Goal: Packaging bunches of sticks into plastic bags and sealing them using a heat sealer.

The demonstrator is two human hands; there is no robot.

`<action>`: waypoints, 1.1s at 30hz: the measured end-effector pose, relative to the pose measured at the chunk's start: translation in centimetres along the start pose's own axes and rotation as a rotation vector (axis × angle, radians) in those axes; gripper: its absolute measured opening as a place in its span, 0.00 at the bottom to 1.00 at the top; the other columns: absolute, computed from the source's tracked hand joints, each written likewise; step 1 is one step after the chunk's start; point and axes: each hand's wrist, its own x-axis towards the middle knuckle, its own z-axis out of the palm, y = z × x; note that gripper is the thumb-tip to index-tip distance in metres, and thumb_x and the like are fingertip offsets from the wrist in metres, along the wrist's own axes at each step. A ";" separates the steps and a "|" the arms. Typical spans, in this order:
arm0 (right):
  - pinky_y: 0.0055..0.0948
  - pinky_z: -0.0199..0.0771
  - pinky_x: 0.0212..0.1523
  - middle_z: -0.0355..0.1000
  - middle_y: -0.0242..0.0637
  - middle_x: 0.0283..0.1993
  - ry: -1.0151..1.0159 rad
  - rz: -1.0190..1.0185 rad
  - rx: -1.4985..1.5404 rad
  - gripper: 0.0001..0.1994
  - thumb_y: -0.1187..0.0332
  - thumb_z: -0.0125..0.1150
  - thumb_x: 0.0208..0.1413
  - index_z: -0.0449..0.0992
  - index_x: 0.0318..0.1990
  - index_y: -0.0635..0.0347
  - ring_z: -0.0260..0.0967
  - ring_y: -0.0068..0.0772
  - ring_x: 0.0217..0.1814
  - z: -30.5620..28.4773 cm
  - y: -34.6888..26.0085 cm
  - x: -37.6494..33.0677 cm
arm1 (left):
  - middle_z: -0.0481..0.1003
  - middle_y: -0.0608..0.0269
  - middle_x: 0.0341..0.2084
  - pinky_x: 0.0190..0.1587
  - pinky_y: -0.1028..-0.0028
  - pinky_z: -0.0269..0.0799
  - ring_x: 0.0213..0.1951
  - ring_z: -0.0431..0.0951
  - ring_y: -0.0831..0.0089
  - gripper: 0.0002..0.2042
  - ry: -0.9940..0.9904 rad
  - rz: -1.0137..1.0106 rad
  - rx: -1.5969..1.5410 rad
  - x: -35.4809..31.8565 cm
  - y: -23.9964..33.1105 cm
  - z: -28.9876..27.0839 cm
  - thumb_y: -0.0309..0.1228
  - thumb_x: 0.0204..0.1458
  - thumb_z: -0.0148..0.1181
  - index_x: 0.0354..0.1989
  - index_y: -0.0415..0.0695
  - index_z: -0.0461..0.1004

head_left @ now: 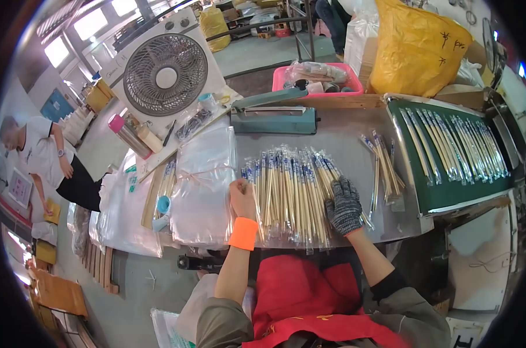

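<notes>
A broad row of wooden chopsticks [289, 194] in clear wrappers with blue-marked tops lies side by side on the grey metal table. My left hand [242, 198], bare with an orange wristband, rests at the row's left edge. Its fingers are curled in, and whatever they may hold is hidden. Against the right edge lies my right hand [344, 205], in a grey knit glove, its fingers stretched out and touching the outer chopsticks. A smaller loose bunch of wrapped chopsticks [384, 165] lies further right.
Clear plastic bags [202, 191] are stacked left of the row. Behind it stands a green bag sealer [274, 120]; a pink basket [358, 87] is beyond. At right, a green conveyor belt [448, 194] carries more chopsticks. A fan [166, 75] and a flask [126, 134] stand far left, near another person [45, 151].
</notes>
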 end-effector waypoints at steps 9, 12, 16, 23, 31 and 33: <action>0.45 0.50 0.62 0.58 0.55 0.58 -0.027 0.049 0.096 0.25 0.61 0.53 0.47 0.63 0.53 0.65 0.54 0.53 0.60 0.7 2.2 0.6 | 0.75 0.57 0.29 0.39 0.65 0.69 0.34 0.75 0.60 0.11 -0.273 0.201 0.513 -0.4 2.0 1.5 0.38 0.46 0.57 0.31 0.43 0.75; 0.44 0.51 0.61 0.58 0.56 0.57 0.041 0.058 0.147 0.26 0.65 0.54 0.47 0.61 0.55 0.66 0.54 0.52 0.61 -0.6 4.0 2.6 | 0.76 0.56 0.23 0.36 0.68 0.70 0.30 0.77 0.62 0.09 -0.252 0.001 0.275 0.5 0.3 0.7 0.34 0.47 0.55 0.28 0.40 0.75; 0.42 0.56 0.59 0.59 0.59 0.55 0.261 0.004 -0.415 0.30 0.59 0.54 0.48 0.58 0.57 0.65 0.57 0.53 0.58 -3.8 10.8 6.5 | 0.76 0.53 0.29 0.39 0.68 0.69 0.34 0.76 0.61 0.10 -0.250 -0.097 0.204 1.1 -1.4 -0.1 0.34 0.49 0.54 0.34 0.40 0.74; 0.39 0.61 0.57 0.64 0.54 0.52 0.173 0.377 0.350 0.30 0.54 0.57 0.47 0.62 0.55 0.62 0.61 0.53 0.55 -0.5 17.8 3.2 | 0.75 0.51 0.33 0.41 0.69 0.68 0.37 0.75 0.61 0.13 -0.018 -0.118 0.181 -0.8 2.4 2.2 0.36 0.51 0.53 0.39 0.39 0.72; 0.39 0.47 0.64 0.51 0.54 0.63 -0.230 0.218 0.250 0.34 0.53 0.55 0.48 0.57 0.58 0.65 0.48 0.51 0.65 -0.1 2.9 2.8 | 0.76 0.59 0.24 0.35 0.75 0.68 0.29 0.75 0.72 0.12 -0.135 -0.123 0.038 -0.4 1.1 -0.2 0.34 0.44 0.62 0.30 0.36 0.75; 0.39 0.47 0.64 0.50 0.55 0.63 -0.231 0.211 0.245 0.34 0.54 0.56 0.47 0.58 0.58 0.65 0.48 0.51 0.65 -0.2 2.4 2.6 | 0.76 0.60 0.23 0.34 0.76 0.68 0.28 0.74 0.73 0.12 -0.153 -0.115 0.094 -0.7 1.6 0.0 0.34 0.42 0.63 0.28 0.36 0.75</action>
